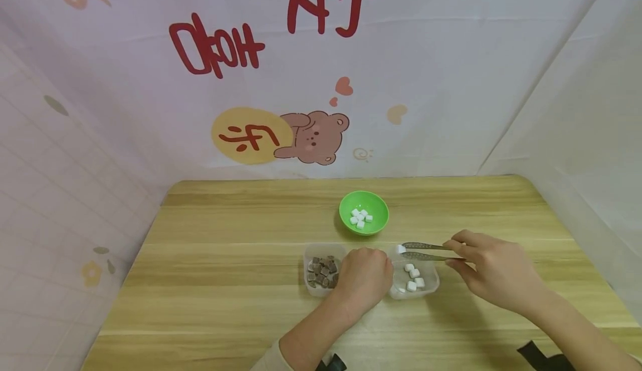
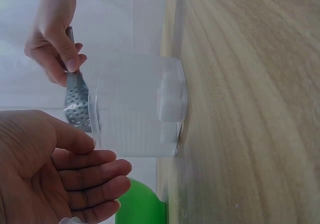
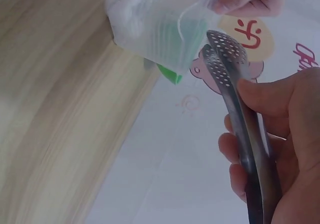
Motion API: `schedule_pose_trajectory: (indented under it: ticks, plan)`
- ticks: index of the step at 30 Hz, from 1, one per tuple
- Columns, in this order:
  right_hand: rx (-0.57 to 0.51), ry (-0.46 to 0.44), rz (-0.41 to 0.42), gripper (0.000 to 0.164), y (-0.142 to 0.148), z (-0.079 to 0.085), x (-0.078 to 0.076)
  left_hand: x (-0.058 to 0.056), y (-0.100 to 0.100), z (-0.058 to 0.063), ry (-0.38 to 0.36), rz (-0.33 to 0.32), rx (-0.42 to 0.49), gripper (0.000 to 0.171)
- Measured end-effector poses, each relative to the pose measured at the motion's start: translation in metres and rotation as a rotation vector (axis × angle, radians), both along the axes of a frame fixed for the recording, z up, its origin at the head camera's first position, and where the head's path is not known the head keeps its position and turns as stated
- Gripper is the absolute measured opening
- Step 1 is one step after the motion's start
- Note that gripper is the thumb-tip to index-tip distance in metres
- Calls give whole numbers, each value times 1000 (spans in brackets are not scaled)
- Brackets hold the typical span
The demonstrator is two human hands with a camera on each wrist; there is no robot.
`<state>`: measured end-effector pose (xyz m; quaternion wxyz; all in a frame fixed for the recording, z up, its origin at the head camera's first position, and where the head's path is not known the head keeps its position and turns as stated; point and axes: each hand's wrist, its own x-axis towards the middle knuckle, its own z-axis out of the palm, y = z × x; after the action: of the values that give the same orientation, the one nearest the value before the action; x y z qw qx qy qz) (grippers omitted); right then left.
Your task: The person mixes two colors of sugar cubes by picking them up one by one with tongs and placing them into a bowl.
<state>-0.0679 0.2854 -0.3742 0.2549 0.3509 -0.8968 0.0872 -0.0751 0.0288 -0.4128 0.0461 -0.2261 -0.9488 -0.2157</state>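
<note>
My right hand [image 1: 494,268] holds metal tongs [image 1: 423,257] with perforated tips, thumb on one arm and fingers on the other. At the tips is a white cube [image 1: 400,249], above the rim of a clear plastic container [image 1: 435,282] with several white cubes [image 1: 413,273] inside. Beside that container's left rim is my left hand [image 1: 365,276]. In the left wrist view its fingers [image 2: 95,176] are loosely bent, and the thumb tip is by the rim; I see nothing held in it. The right wrist view shows the tongs [image 3: 235,84] near the container, the cube not visible there.
Behind the containers stands a green bowl [image 1: 379,209] with several white cubes in it. A second clear container [image 1: 307,268] with several brown cubes [image 1: 323,271] is left of my left hand, which partly covers it. A printed cloth [image 1: 426,70] hangs behind the wooden table [image 1: 225,282].
</note>
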Motion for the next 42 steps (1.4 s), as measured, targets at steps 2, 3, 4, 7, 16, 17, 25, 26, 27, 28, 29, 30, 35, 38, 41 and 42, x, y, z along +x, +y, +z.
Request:
schedule_pose_trajectory:
  ticks: [2, 3, 4, 7, 16, 17, 25, 26, 27, 28, 29, 30, 35, 38, 41, 42]
  plan:
    - [-19, 7, -5, 64, 0, 2, -1, 0, 0, 0, -6, 2, -1, 46]
    - [-30, 10, -10, 62, 0, 2, -2, 0, 0, 0, -8, 3, 0, 46]
    - [-39, 13, -12, 61, 0, 3, -3, 0, 0, 0, -9, 4, 1, 46]
    - [-65, 19, -22, 59, -2, 4, -7, 0, 0, -1, -1, 6, 2, 45]
    - [-109, 38, -13, 62, -14, 6, -29, -1, 0, -2, 36, 5, -15, 44]
    - [-116, 34, -12, 63, -15, 5, -32, -1, 0, -2, 33, 4, -16, 44]
    - [-143, -12, -10, 27, -21, -8, -50, 0, 1, -1, 18, -2, -34, 45]
    - [-142, -15, -16, 27, -22, -10, -52, 0, 1, 0, 17, -2, -38, 44]
    - [-140, -19, -23, 29, -22, -12, -53, 0, 2, 0, 20, -4, -45, 43]
    - [-138, -23, -30, 31, -23, -14, -54, 1, 2, 0, 22, -6, -49, 42]
    - [-137, -29, -39, 31, -23, -16, -55, 1, 2, 1, 27, -8, -53, 41]
    - [-133, -35, -46, 32, -23, -17, -56, 1, 2, 0, 31, -9, -57, 41]
    - [-118, -60, -69, 33, -21, -23, -58, 1, 3, -1, 54, -12, -65, 40]
    - [-120, -63, -65, 33, -20, -24, -58, 0, 2, -1, 45, -11, -67, 41]
    - [-120, -58, -59, 34, -18, -23, -56, 0, 1, -2, 29, -11, -60, 43]
    - [-118, -57, -57, 34, -17, -22, -55, 0, 1, -2, 22, -11, -57, 43]
